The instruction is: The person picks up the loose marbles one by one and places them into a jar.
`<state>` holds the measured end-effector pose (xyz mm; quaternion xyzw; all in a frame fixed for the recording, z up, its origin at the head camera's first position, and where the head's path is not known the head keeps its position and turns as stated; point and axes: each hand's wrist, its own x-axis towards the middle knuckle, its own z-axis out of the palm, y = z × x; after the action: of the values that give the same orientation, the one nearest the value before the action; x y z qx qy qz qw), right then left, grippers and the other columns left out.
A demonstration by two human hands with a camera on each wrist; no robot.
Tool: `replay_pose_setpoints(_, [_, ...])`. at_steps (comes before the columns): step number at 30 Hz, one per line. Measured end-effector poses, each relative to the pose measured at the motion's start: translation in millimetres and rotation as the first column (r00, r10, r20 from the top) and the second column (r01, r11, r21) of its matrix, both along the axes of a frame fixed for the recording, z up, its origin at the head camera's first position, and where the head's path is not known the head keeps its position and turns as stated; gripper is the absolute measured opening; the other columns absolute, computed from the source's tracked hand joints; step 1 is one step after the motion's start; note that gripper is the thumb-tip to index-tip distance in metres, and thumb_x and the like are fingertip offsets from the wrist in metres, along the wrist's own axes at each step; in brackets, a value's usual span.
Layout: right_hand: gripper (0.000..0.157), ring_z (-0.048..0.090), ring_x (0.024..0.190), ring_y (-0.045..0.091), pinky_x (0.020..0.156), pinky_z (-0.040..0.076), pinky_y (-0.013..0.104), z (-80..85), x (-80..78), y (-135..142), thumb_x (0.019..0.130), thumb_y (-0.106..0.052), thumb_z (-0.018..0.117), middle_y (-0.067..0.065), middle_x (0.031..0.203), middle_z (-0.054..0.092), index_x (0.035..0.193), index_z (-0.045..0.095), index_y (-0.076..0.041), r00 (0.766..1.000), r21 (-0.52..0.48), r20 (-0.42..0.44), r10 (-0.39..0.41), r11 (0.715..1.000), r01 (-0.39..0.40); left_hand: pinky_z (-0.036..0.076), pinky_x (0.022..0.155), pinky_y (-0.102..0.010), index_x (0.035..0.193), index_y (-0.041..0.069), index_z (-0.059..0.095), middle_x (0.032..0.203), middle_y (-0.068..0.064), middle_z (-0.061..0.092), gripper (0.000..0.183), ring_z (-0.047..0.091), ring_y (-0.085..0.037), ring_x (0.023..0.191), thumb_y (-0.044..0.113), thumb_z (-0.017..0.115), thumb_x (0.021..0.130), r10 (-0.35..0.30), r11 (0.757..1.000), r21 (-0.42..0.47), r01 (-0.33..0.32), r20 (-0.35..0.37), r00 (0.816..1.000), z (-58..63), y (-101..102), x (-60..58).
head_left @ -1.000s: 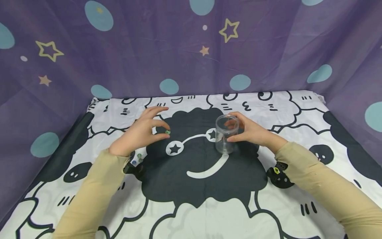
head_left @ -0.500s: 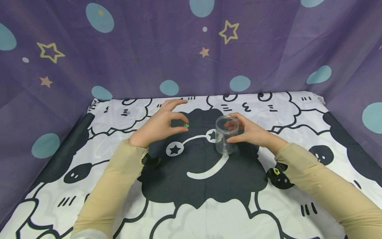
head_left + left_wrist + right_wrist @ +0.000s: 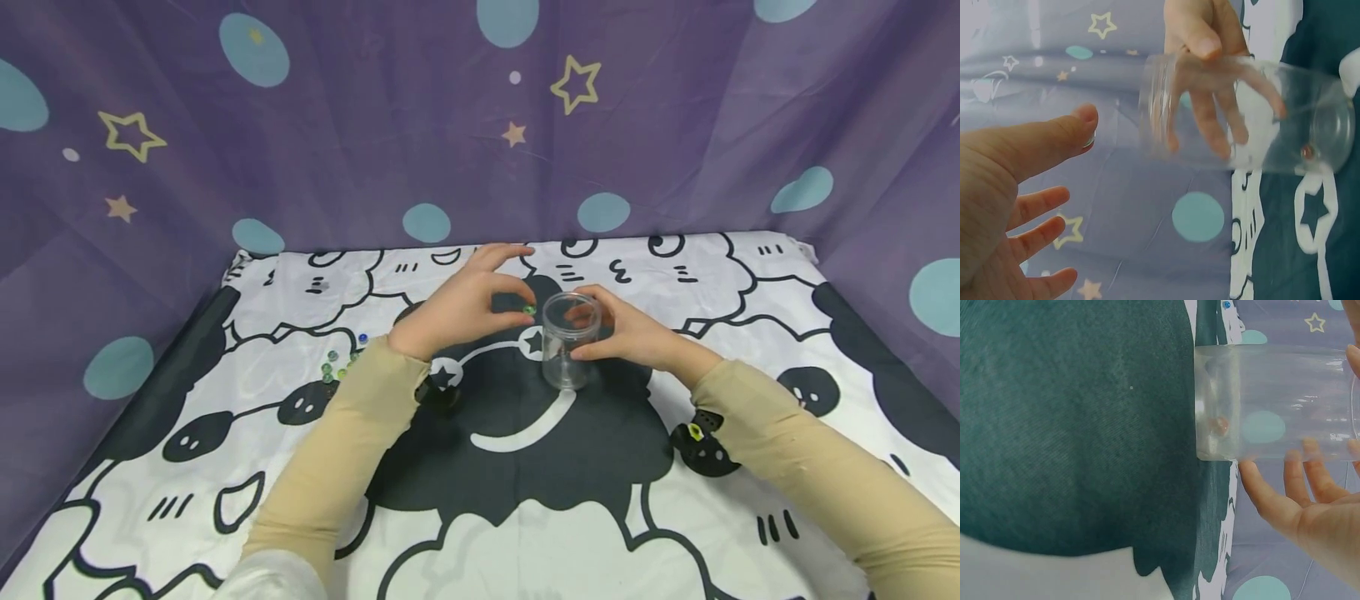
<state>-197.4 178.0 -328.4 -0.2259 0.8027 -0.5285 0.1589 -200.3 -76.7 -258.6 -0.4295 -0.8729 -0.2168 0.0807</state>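
My left hand [image 3: 465,308] pinches a small green marble [image 3: 529,310] between thumb and index finger, just left of the jar's rim; the other fingers spread apart. My right hand [image 3: 633,333] grips a clear, lidless plastic jar [image 3: 558,354], which stands upright on the cloth. At the jar's bottom lies one reddish marble [image 3: 1307,152], visible also through the wall of the jar [image 3: 1260,375] in the right wrist view. From the left wrist, most of the pinched marble is hidden behind my thumb.
Several loose green, yellow and blue marbles [image 3: 327,368] lie on the cloth to the left, partly behind my left sleeve. A black-and-white sheep-print cloth [image 3: 480,542] covers the table. Behind it hangs a purple curtain [image 3: 420,125] with stars and dots.
My left hand has carried the green marble rightward, from above the left of the dark print to beside the jar's rim. The right hand and jar have stayed in place.
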Motion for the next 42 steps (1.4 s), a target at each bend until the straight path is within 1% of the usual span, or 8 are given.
replay_pose_setpoints(2, [0.075, 0.046, 0.125, 0.037, 0.095, 0.044, 0.05, -0.3, 0.2, 0, 0.081, -0.003, 0.072, 0.022, 0.134, 0.048, 0.142, 0.03, -0.01, 1.0, 0.002, 0.003, 0.002, 1.0, -0.002, 0.027, 0.112, -0.043, 0.094, 0.016, 0.074, 0.146, -0.01, 0.041, 0.017, 0.028, -0.029, 0.139, 0.025, 0.076, 0.081, -0.004, 1.0, -0.009, 0.004, 0.012, 1.0, 0.0, 7, 0.2])
replay_pose_setpoints(6, [0.074, 0.045, 0.126, 0.037, 0.095, 0.044, 0.051, -0.1, 0.0, 1, 0.082, -0.003, 0.071, 0.021, 0.135, 0.047, 0.143, 0.029, -0.011, 1.0, 0.018, -0.003, 0.002, 1.0, -0.002, 0.03, 0.111, -0.042, 0.096, 0.016, 0.074, 0.145, -0.01, 0.042, 0.018, 0.031, -0.028, 0.137, 0.026, 0.076, 0.081, -0.005, 1.0, -0.015, 0.005, 0.015, 1.0, -0.7, 20, -0.5])
replay_pose_setpoints(10, [0.075, 0.044, 0.128, 0.037, 0.096, 0.043, 0.052, 0.6, -0.1, 1, 0.082, -0.004, 0.071, 0.02, 0.137, 0.047, 0.143, 0.027, -0.01, 1.0, 0.025, -0.006, 0.004, 1.0, -0.004, 0.034, 0.108, -0.039, 0.097, 0.016, 0.074, 0.144, -0.009, 0.043, 0.019, 0.034, -0.026, 0.135, 0.027, 0.075, 0.082, 0.017, 1.0, -0.024, -0.017, 0.017, 1.0, -2.8, 30, -2.2])
replay_pose_setpoints(16, [0.074, 0.043, 0.129, 0.038, 0.096, 0.044, 0.053, 1.2, 0.1, 0, 0.083, -0.004, 0.07, 0.019, 0.139, 0.045, 0.143, 0.027, -0.011, 1.0, 0.039, -0.002, 0.003, 0.999, -0.003, 0.034, 0.108, -0.038, 0.099, 0.016, 0.074, 0.144, -0.008, 0.043, 0.02, 0.034, -0.025, 0.136, 0.028, 0.074, 0.083, 0.056, 0.997, -0.049, -0.054, 0.038, 0.998, -7.4, 38, -5.1])
replay_pose_setpoints(21, [0.074, 0.043, 0.129, 0.038, 0.095, 0.045, 0.052, 1.8, -0.6, 0, 0.083, -0.004, 0.069, 0.019, 0.139, 0.043, 0.144, 0.026, -0.011, 1.0, 0.044, -0.001, 0.003, 0.999, -0.003, 0.036, 0.108, -0.038, 0.099, 0.017, 0.074, 0.145, -0.007, 0.043, 0.02, 0.034, -0.025, 0.137, 0.028, 0.073, 0.083, 0.082, 0.995, -0.063, -0.079, 0.045, 0.996, -8.3, 40, -5.3])
replay_pose_setpoints(30, [0.075, 0.042, 0.129, 0.038, 0.095, 0.045, 0.052, 1.3, -0.4, 0, 0.083, -0.005, 0.07, 0.019, 0.139, 0.044, 0.144, 0.027, -0.011, 1.0, 0.045, 0.001, 0.001, 0.999, -0.001, 0.037, 0.106, -0.037, 0.098, 0.017, 0.074, 0.144, -0.007, 0.044, 0.019, 0.036, -0.024, 0.135, 0.029, 0.073, 0.083, 0.085, 0.994, -0.069, -0.082, 0.048, 0.995, -8.6, 42, -5.2])
replay_pose_setpoints(37, [0.075, 0.042, 0.13, 0.038, 0.096, 0.044, 0.052, 0.9, 0.0, 0, 0.083, -0.004, 0.069, 0.019, 0.139, 0.044, 0.144, 0.026, -0.011, 1.0, 0.044, 0.006, -0.002, 0.999, 0.002, 0.035, 0.108, -0.037, 0.099, 0.016, 0.074, 0.144, -0.007, 0.044, 0.02, 0.035, -0.024, 0.136, 0.03, 0.073, 0.084, 0.082, 0.995, -0.059, -0.079, 0.051, 0.995, -11.1, 38, -5.4])
replay_pose_setpoints(42, [0.074, 0.042, 0.13, 0.038, 0.097, 0.042, 0.054, -0.1, -0.3, 1, 0.083, -0.005, 0.07, 0.019, 0.138, 0.045, 0.143, 0.027, -0.01, 1.0, 0.036, 0.007, 0.002, 0.999, -0.002, 0.035, 0.108, -0.038, 0.099, 0.017, 0.073, 0.144, -0.007, 0.044, 0.019, 0.035, -0.024, 0.136, 0.03, 0.071, 0.085, 0.097, 0.994, -0.062, -0.094, 0.052, 0.994, -12.3, 34, -4.1])
